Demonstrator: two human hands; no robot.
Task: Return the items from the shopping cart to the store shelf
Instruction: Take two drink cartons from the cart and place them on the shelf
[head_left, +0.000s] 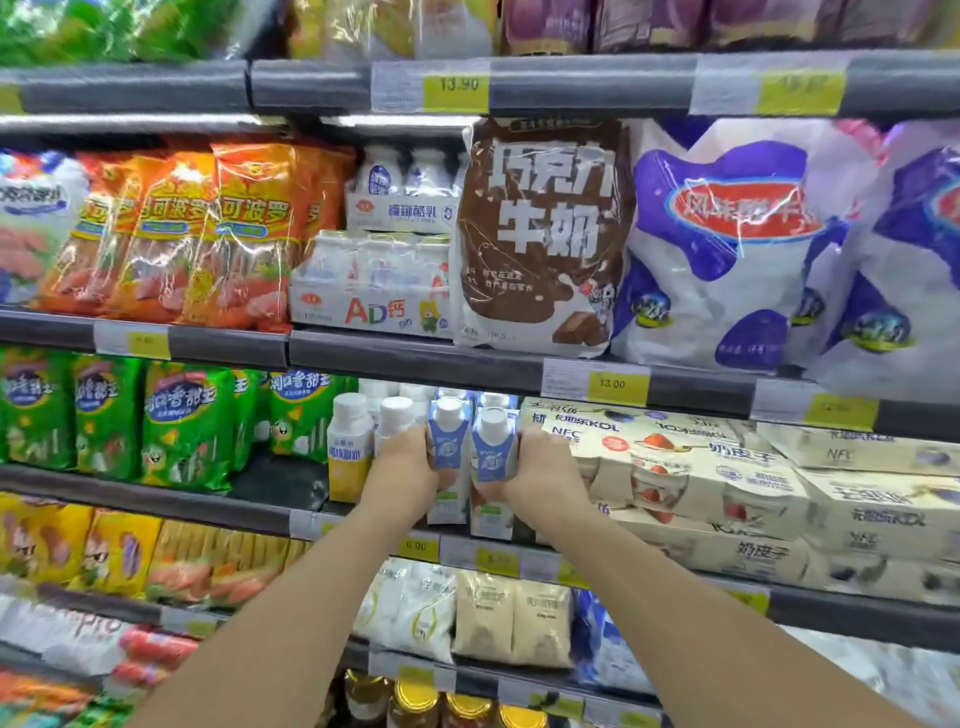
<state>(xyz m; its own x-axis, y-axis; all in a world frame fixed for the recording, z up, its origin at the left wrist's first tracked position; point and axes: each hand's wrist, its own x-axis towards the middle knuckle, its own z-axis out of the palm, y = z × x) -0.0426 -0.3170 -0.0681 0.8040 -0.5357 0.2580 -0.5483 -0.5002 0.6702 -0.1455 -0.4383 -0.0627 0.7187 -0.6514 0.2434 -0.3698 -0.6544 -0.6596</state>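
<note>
Two small blue-and-white cartons with white caps stand upright, touching, one (448, 441) gripped in the left hand (402, 467), one (492, 451) in the right hand (540, 470), fingers curled round them, above the shelf edge (363, 525), beside cream yogurt boxes (675, 467).

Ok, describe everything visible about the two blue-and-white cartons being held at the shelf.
The two blue-and-white cartons are small drink packs, apparently coated paperboard, each with a wide white screw cap on a sloped top and a round emblem on a blue front panel that turns white lower down. They stand upright, side by side and touching, held at the front of the shelf beside yellow-labelled white bottles. The left hand grips the left carton and the right hand the right one, each from its outer side.
</note>
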